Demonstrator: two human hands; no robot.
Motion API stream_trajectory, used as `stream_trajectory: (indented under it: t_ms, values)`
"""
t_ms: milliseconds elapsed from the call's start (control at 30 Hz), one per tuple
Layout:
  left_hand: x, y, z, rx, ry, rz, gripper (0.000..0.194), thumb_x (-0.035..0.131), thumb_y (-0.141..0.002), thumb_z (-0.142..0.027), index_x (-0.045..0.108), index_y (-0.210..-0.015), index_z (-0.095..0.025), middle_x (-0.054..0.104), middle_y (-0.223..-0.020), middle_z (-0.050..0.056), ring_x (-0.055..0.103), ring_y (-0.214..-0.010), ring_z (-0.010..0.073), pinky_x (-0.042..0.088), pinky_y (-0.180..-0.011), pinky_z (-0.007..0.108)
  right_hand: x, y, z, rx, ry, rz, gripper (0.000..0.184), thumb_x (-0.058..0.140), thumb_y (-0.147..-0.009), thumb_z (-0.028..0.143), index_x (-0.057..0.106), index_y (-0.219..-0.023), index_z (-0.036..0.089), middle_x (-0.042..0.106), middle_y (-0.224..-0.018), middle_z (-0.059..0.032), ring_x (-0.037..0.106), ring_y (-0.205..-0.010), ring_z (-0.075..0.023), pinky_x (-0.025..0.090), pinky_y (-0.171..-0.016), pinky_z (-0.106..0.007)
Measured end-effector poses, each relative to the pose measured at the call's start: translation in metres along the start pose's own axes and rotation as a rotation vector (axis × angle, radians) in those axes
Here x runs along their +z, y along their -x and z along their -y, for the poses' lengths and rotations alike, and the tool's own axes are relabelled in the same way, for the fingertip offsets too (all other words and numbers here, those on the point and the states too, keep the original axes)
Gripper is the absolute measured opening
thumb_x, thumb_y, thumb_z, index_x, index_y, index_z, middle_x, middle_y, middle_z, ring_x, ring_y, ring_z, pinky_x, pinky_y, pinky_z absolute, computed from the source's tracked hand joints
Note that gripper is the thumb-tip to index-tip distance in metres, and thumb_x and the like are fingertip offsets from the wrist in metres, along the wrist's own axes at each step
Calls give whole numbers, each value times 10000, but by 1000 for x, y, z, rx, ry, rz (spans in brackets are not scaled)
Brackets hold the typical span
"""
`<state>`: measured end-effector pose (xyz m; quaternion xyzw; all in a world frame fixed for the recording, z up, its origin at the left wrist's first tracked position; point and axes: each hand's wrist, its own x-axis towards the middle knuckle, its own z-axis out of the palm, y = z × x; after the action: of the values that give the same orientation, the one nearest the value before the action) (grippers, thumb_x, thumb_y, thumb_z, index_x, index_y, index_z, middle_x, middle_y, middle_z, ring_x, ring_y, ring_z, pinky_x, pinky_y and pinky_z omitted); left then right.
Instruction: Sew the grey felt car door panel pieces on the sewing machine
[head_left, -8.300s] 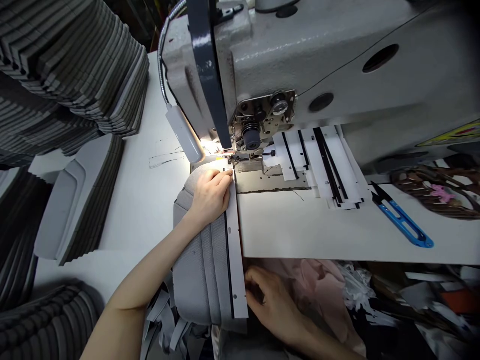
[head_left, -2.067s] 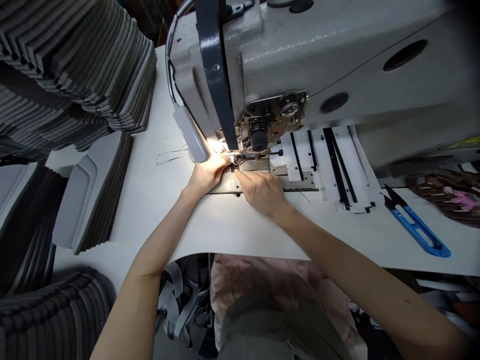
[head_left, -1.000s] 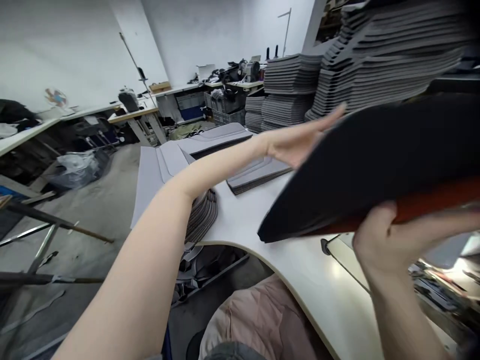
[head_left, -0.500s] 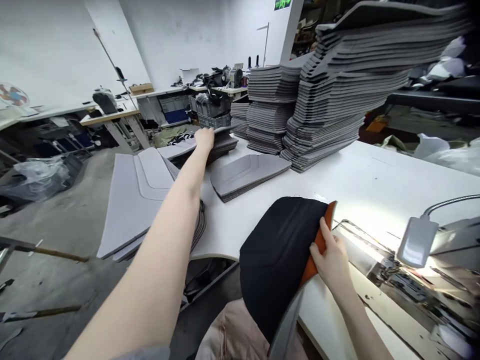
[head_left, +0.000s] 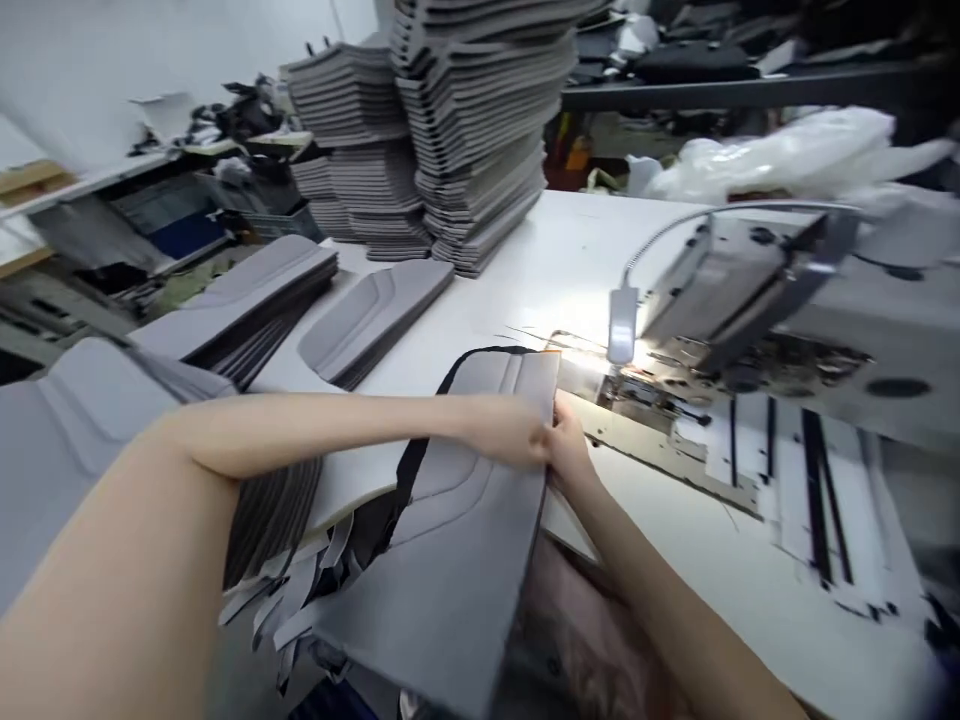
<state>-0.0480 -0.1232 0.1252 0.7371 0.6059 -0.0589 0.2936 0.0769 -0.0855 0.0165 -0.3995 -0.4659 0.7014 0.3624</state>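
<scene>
A grey moulded foam panel with black edging (head_left: 450, 590) is held firmly, pinched at its upper edge by the left hand (head_left: 506, 430) and right hand (head_left: 570, 450), over the white table (head_left: 480, 240) just beside the grey sewing machine (head_left: 720, 290).

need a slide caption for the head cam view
Left hand and right hand hold a grey moulded panel beside an industrial sewing machine, stacked panels behind

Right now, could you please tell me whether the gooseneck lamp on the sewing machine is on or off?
It is on: the gooseneck lamp glows white and lights the needle area of the sewing machine.
</scene>
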Motion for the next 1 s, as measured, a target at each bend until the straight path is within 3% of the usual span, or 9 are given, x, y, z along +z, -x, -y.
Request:
stream_trajectory:
  t_ms: [67,133,200,300,433,500,600,733,1000]
  values:
    - [-11,-32,15,41,-82,-272,306,453,-901,-277,724,-934,-138,719,-1070,141,657,-999,281,512,-869,376,-10,4,-7,-71,13,-53,477,758,-650,348,623,-1076,180,735,-1005,-62,668,-916,-244,546,-775,-346]
    - [-17,-64,30,63,-97,-445,372,438,-921,-256,644,-1212,-149,613,-1347,135,567,-1229,288,450,-1027,408,-19,7,-12,-163,85,-92,432,702,-724,366,605,-1107,191,716,-1056,-59,648,-948,-233,538,-805,-349]
    - [-13,-91,39,118,5,-401,391,470,-917,-288,621,-1262,-182,621,-1356,97,569,-1233,272,438,-1048,400,-30,12,-12,-234,274,-124,318,638,-811,418,603,-1036,197,703,-987,-52,635,-878,-223,538,-773,-357]
    - [4,-118,44,145,236,-317,299,534,-880,-335,715,-1075,-198,725,-1156,46,637,-1082,249,471,-974,359,-53,24,-5,-313,647,-119,279,452,-953,420,600,-859,203,669,-865,-67,611,-808,-237,538,-770,-422]
    - [15,-141,39,132,513,-315,267,690,-705,-279,766,-934,-166,761,-1035,41,659,-1005,240,492,-912,320,-84,40,4,-718,1053,-82,184,482,-916,198,659,-877,173,597,-1284,-178,537,-1198,-330,482,-1009,-540]
    - [12,-148,36,157,614,-229,282,719,-639,-243,780,-898,-152,770,-973,44,672,-942,230,510,-854,302,-94,41,4,-1002,1231,28,202,487,-898,84,676,-904,153,590,-1327,-179,524,-1279,-297,513,-1042,-470]
    - [9,-156,33,125,674,-196,228,750,-633,-295,790,-809,-156,772,-898,44,676,-869,216,524,-796,296,-99,34,-2,-1219,1314,98,320,431,-931,-1,670,-778,147,700,-1141,-133,625,-1194,-211,584,-977,-320]
    - [12,-165,32,45,686,-284,198,802,-608,-331,775,-705,-161,761,-810,49,667,-798,197,527,-753,293,-100,27,-6,-1310,1295,37,363,440,-944,-12,672,-703,128,750,-1053,-106,706,-1072,-194,620,-913,-276]
    - [11,-178,23,17,817,-174,213,849,-492,-230,734,-645,-137,693,-636,20,616,-651,161,531,-632,265,-103,28,-2,-1273,1306,10,379,464,-930,-10,684,-665,147,772,-1046,-81,731,-1025,-186,630,-889,-274]
